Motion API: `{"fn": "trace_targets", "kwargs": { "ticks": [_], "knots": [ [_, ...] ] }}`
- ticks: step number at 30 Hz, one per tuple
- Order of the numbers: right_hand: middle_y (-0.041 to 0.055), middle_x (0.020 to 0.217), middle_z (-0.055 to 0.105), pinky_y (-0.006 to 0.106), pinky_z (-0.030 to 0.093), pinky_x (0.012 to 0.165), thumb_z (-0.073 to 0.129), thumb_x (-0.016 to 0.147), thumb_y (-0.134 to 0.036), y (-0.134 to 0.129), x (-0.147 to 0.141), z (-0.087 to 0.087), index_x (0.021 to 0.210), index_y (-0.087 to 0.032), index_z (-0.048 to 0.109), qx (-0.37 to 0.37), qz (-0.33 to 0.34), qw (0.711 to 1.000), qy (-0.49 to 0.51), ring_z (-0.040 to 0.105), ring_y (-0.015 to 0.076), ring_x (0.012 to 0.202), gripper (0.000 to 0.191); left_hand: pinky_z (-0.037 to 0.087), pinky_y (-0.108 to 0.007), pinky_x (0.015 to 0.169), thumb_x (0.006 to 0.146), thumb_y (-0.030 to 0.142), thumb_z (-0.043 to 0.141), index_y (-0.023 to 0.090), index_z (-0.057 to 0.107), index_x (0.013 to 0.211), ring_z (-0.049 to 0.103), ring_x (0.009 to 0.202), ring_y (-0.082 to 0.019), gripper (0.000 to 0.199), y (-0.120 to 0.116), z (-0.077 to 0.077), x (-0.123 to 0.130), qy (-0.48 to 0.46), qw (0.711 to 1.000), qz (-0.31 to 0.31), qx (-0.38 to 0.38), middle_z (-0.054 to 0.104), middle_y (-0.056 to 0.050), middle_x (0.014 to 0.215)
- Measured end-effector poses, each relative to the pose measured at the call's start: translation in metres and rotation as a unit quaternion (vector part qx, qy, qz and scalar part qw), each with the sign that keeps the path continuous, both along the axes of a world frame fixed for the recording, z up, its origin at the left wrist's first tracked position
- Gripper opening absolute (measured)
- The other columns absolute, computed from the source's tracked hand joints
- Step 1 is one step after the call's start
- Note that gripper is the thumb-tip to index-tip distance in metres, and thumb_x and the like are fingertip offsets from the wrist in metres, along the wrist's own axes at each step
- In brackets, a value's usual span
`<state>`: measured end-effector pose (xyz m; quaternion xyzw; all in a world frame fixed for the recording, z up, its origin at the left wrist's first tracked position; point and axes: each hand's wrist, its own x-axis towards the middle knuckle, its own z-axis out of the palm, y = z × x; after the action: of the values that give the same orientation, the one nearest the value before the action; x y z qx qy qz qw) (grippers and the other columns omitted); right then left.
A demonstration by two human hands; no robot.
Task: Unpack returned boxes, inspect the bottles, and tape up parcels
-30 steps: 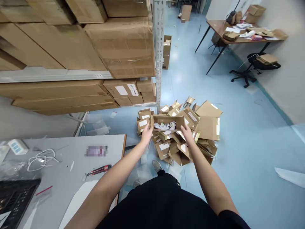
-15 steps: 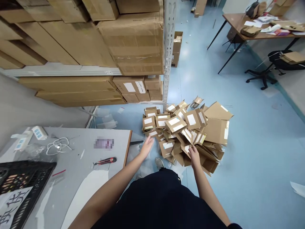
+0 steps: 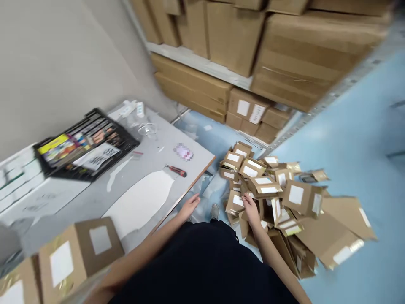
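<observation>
Beside the heap of cardboard mailers (image 3: 268, 202), our left hand (image 3: 190, 207) is open and empty, our right hand (image 3: 251, 211) curls its fingers (image 3: 246, 199) against the mailers with the grip unclear, and labelled boxes (image 3: 79, 261) have newly entered view.

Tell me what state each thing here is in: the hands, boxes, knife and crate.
Left hand: open, empty.
Right hand: touching the heap.
Small cardboard boxes: lying in a loose heap.
Utility knife: lying on the table.
Black crate: on the table, holding printed sheets.
Shelf cartons: stacked.
</observation>
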<state>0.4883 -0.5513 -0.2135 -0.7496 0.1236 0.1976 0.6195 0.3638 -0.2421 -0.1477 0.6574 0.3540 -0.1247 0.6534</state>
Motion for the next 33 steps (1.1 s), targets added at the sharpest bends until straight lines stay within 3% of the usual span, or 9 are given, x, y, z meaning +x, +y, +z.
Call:
{"fn": "trace_targets", "kwargs": {
  "ticks": [4, 9, 13, 18, 21, 23, 25, 30, 33],
  "knots": [
    [0.0134, 0.108, 0.072, 0.048, 0.046, 0.099, 0.065, 0.069, -0.055, 0.076, 0.023, 0.003, 0.110, -0.018, 0.070, 0.018, 0.143, 0.989, -0.013, 0.065, 0.0316, 0.108, 0.055, 0.047, -0.045, 0.100, 0.078, 0.048, 0.070, 0.019, 0.060, 0.129, 0.054, 0.125, -0.032, 0.060, 0.040, 0.008, -0.058, 0.008, 0.985, 0.170, -0.010, 0.061, -0.014, 0.132],
    [0.0135, 0.109, 0.072, 0.047, 0.048, 0.097, 0.066, 0.069, -0.056, 0.192, 0.009, 0.013, 0.105, -0.021, 0.071, 0.037, 0.310, 0.950, -0.011, 0.066, 0.0311, 0.106, 0.051, 0.046, -0.042, 0.103, 0.083, 0.046, 0.067, 0.020, 0.055, 0.134, 0.055, 0.125, -0.029, 0.059, 0.083, 0.017, -0.163, -0.006, 0.921, 0.388, -0.008, 0.057, -0.015, 0.137],
    [0.0122, 0.101, 0.074, 0.048, 0.050, 0.094, 0.067, 0.066, -0.058, 0.290, -0.040, 0.024, 0.100, -0.022, 0.072, 0.033, 0.436, 0.899, 0.001, 0.067, 0.0320, 0.103, 0.050, 0.045, -0.040, 0.104, 0.089, 0.043, 0.061, 0.020, 0.050, 0.137, 0.056, 0.125, -0.026, 0.054, 0.097, 0.018, -0.253, -0.028, 0.837, 0.546, -0.015, 0.053, -0.016, 0.140],
    [0.0113, 0.101, 0.074, 0.047, 0.048, 0.097, 0.066, 0.071, -0.056, 0.399, -0.132, 0.039, 0.097, -0.022, 0.073, 0.052, 0.584, 0.810, -0.013, 0.068, 0.0293, 0.102, 0.044, 0.046, -0.040, 0.104, 0.093, 0.039, 0.056, 0.022, 0.044, 0.141, 0.055, 0.126, -0.025, 0.053, 0.105, 0.004, -0.342, -0.066, 0.706, 0.704, -0.034, 0.053, -0.015, 0.139],
    [0.0110, 0.103, 0.074, 0.047, 0.048, 0.098, 0.063, 0.074, -0.053, 0.462, -0.188, 0.053, 0.100, -0.022, 0.072, 0.052, 0.656, 0.753, -0.030, 0.067, 0.0286, 0.104, 0.041, 0.047, -0.040, 0.105, 0.093, 0.042, 0.055, 0.022, 0.038, 0.145, 0.054, 0.127, -0.025, 0.059, 0.116, -0.004, -0.378, -0.087, 0.645, 0.758, -0.039, 0.051, -0.014, 0.141],
    [0.0108, 0.107, 0.073, 0.048, 0.048, 0.098, 0.061, 0.076, -0.051, 0.507, -0.224, 0.064, 0.102, -0.023, 0.072, 0.058, 0.693, 0.716, -0.063, 0.066, 0.0283, 0.106, 0.039, 0.046, -0.040, 0.106, 0.092, 0.045, 0.055, 0.023, 0.033, 0.148, 0.052, 0.130, -0.025, 0.064, 0.126, -0.006, -0.397, -0.095, 0.621, 0.777, -0.033, 0.047, -0.014, 0.144],
    [0.0104, 0.113, 0.071, 0.047, 0.048, 0.099, 0.058, 0.080, -0.048, 0.556, -0.257, 0.076, 0.106, -0.023, 0.071, 0.067, 0.720, 0.682, -0.107, 0.065, 0.0274, 0.108, 0.039, 0.045, -0.038, 0.107, 0.091, 0.049, 0.056, 0.024, 0.029, 0.150, 0.048, 0.133, -0.025, 0.069, 0.137, -0.007, -0.412, -0.105, 0.610, 0.785, -0.021, 0.044, -0.012, 0.147],
    [0.0081, 0.137, 0.059, 0.043, 0.038, 0.111, 0.054, 0.085, -0.043, 0.677, -0.328, 0.099, 0.127, -0.023, 0.062, 0.056, 0.747, 0.645, -0.148, 0.053, 0.0250, 0.128, 0.047, 0.044, -0.037, 0.107, 0.088, 0.053, 0.059, 0.025, 0.025, 0.152, 0.043, 0.136, -0.026, 0.078, 0.159, -0.004, -0.435, -0.117, 0.596, 0.794, -0.017, 0.042, -0.011, 0.149],
    [0.0088, 0.144, 0.051, 0.041, 0.032, 0.114, 0.056, 0.085, -0.039, 0.726, -0.357, 0.101, 0.132, -0.020, 0.058, 0.035, 0.767, 0.619, -0.163, 0.045, 0.0252, 0.135, 0.051, 0.044, -0.039, 0.106, 0.086, 0.051, 0.062, 0.028, 0.026, 0.151, 0.041, 0.138, -0.026, 0.077, 0.168, -0.004, -0.439, -0.114, 0.591, 0.798, -0.033, 0.038, -0.011, 0.152]
  ]
}}
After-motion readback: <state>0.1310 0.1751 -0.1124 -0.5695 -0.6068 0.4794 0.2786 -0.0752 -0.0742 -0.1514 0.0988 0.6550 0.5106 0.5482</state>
